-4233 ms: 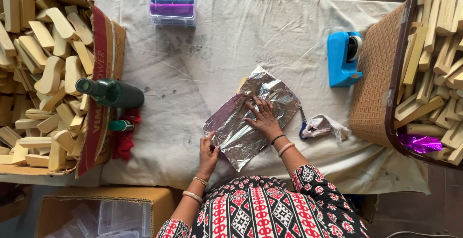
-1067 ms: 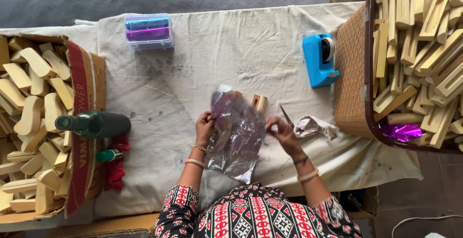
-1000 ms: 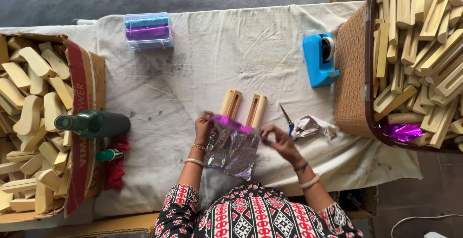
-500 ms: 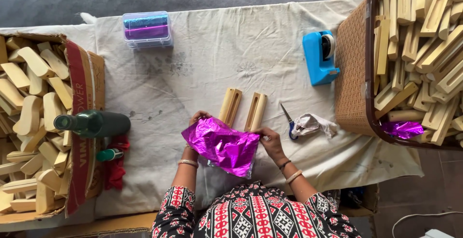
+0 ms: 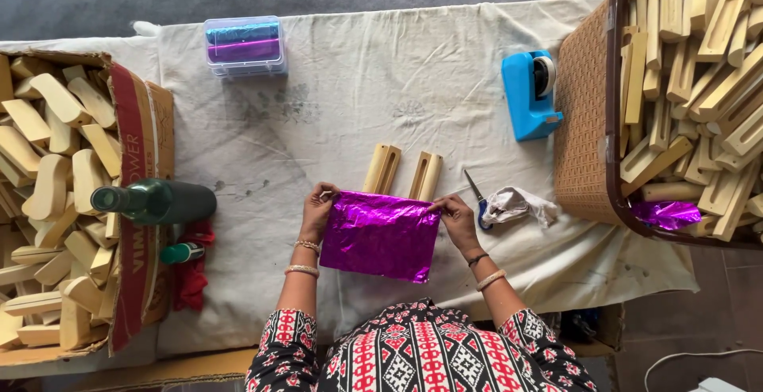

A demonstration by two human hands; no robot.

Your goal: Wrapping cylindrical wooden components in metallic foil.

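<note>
Two hands pinch one magenta foil sheet [image 5: 380, 235] by its far corners: left hand [image 5: 318, 209] and right hand [image 5: 455, 215]. Long axis runs left-right. Both wooden blocks [image 5: 403, 172] lie just beyond, partly overlapped, right hand slightly nearer.

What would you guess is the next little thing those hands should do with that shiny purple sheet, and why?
Probably lay the purple foil sheet flat on the cloth, just below the two wooden pieces. The left hand and right hand each pinch a top corner, so it hangs spread out, overlapping the near ends of the pieces. Both pieces are bare, and a blue tape dispenser stands close by.
</note>
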